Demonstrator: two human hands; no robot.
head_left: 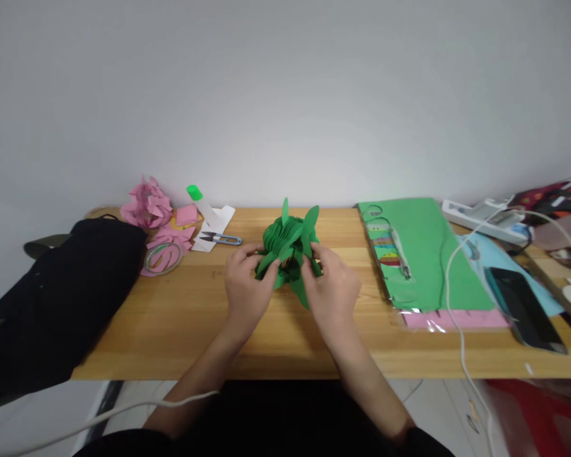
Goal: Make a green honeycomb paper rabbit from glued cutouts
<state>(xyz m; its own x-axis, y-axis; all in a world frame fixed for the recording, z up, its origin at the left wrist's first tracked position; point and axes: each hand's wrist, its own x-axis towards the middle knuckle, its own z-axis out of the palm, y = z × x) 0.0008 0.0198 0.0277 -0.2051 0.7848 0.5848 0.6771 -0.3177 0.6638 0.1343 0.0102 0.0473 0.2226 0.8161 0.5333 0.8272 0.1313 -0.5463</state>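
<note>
A green paper craft (289,240), a bunch of layered leaf-shaped pieces, stands at the middle of the wooden table (180,317). My left hand (244,285) pinches its lower left side with closed fingers. My right hand (330,285) grips its right side, fingers curled on the green pieces. Both hands rest low over the tabletop, one on each side of the craft.
A black bag (56,298) lies at the left. Pink paper flowers (148,204), a tape roll (162,257), small scissors (221,238) and a green-capped glue stick (202,204) sit behind. Green paper sheets (423,254), a phone (523,308), a power strip (485,219) and white cables (456,298) are at the right.
</note>
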